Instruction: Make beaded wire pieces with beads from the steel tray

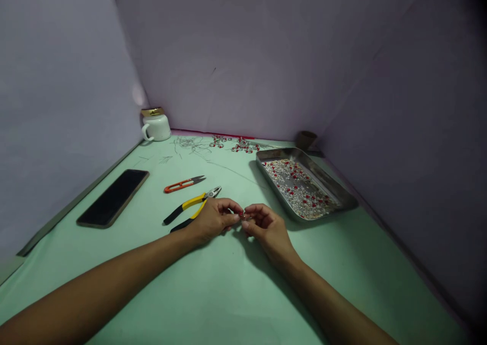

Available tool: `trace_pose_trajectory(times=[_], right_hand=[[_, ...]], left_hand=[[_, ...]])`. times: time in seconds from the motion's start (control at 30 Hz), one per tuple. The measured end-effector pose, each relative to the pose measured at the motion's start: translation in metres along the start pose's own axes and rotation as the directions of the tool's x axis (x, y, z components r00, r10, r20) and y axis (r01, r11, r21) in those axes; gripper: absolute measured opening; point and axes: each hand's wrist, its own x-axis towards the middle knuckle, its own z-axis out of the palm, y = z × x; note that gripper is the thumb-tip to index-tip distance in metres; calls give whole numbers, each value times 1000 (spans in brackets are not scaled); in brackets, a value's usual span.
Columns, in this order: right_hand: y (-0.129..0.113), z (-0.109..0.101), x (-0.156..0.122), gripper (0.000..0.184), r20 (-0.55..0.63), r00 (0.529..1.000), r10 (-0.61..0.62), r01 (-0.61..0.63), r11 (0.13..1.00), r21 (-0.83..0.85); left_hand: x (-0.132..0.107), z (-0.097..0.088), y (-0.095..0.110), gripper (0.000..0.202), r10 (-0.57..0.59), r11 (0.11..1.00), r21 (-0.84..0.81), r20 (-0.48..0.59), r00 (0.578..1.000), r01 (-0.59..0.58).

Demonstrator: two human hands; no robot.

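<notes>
Between my two hands is a small beaded piece (244, 216) with red and clear beads, partly covered by my fingers. My left hand (213, 219) is closed, pinching the piece's left side between thumb and fingertips. From the other side, my right hand (269, 232) meets it with thumb and forefinger pinched together on it. Any fine wire there is too small to make out. Yellow-and-black pliers (195, 201) lie just behind my left hand, which hides part of one handle. Beyond them are orange thread snips (177, 186).
A metal tray (330, 182) of red, clear and pale beads stands to the right. Finished-looking beaded clusters (243, 145) and tangled wire (188, 143) lie at the back. On the left are a phone (114, 198) and a white mug (159, 128); a small dark pot (305, 140) sits back right.
</notes>
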Motion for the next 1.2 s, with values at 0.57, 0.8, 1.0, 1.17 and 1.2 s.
trace_pose_trajectory(times=[0.57, 0.8, 1.0, 1.17, 1.2], right_hand=[[-3, 2, -2, 30, 36, 999, 16, -17, 1000, 12], [0, 2, -2, 26, 26, 999, -25, 26, 999, -29], [1, 1, -1, 22, 5, 996, -88, 88, 989, -115], [0, 0, -2, 21, 14, 992, -125, 125, 977, -171], [0, 0, -3, 21, 20, 991, -129, 130, 977, -170]], left_hand=[[-2, 1, -6, 14, 156, 979, 134, -29, 987, -151], [-4, -1, -2, 9, 233, 953, 195, 24, 972, -233], [-5, -2, -1, 9, 268, 927, 256, 51, 962, -272], [-5, 1, -3, 7, 262, 931, 260, 16, 965, -257], [-6, 1, -3, 7, 267, 930, 259, 12, 964, -261]])
